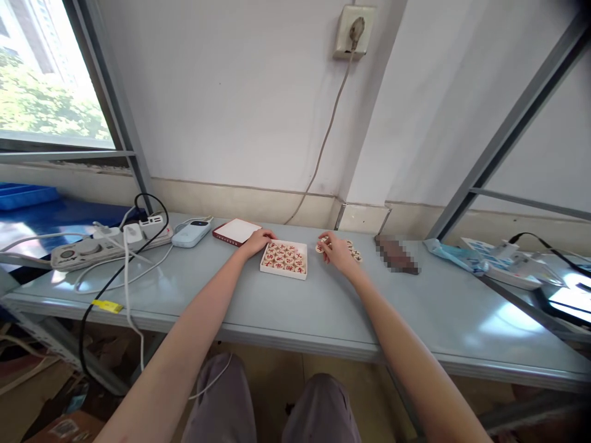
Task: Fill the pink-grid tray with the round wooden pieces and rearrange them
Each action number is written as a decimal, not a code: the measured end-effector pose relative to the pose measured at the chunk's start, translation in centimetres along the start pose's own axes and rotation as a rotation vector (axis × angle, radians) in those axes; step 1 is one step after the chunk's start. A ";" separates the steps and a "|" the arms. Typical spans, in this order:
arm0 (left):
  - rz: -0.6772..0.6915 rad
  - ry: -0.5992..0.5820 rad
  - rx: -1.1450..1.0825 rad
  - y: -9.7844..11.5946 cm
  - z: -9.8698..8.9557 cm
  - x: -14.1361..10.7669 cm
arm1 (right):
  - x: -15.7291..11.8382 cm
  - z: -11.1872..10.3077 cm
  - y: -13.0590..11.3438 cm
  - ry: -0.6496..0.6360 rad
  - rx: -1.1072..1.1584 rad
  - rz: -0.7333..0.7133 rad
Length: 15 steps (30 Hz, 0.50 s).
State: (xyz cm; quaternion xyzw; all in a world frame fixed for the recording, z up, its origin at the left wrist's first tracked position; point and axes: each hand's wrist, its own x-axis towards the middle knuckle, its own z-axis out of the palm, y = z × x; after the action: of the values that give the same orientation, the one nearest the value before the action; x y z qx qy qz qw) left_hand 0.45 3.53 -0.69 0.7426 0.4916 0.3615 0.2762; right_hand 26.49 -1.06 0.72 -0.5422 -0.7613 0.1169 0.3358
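Observation:
A shallow white box [282, 274] sits on the table, filled with rows of round Chinese chess pieces [289, 257] bearing red characters. My left hand [258, 240] is at the box's back left corner, its fingers curled over the edge. To the right of the box, my right hand [338, 253] has its fingers closed on a Chinese chess piece [319, 248], low over the tabletop. More loose pieces [355, 253] lie just beyond and to the right of this hand, which partly hides them. Left of the box rests its lid [235, 231], white inside with dark red sides.
On the grey table [277, 307], a white power bank [191, 234] and a power strip [92, 251] with tangled cables lie left. A blurred brown object [397, 254] lies right of the pieces, with a blue plastic bag [455, 257] farther right. The wall stands behind.

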 end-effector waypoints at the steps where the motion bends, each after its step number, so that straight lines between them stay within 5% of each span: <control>1: 0.002 -0.005 -0.001 -0.1 0.0 0.0 | -0.1 0.3 -0.1 -0.036 0.007 0.000; 5: 0.018 0.006 0.015 -0.5 0.2 0.1 | -0.5 0.9 -0.4 -0.144 -0.079 -0.028; 15: 0.048 0.065 0.147 -1.3 0.5 0.2 | -1.1 0.0 -0.5 -0.119 -0.393 -0.202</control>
State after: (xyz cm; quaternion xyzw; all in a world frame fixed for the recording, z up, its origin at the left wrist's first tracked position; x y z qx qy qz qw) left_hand 0.22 4.15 -1.99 0.7603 0.5076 0.3548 0.1960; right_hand 26.35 -2.24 0.56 -0.5102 -0.8384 -0.0362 0.1883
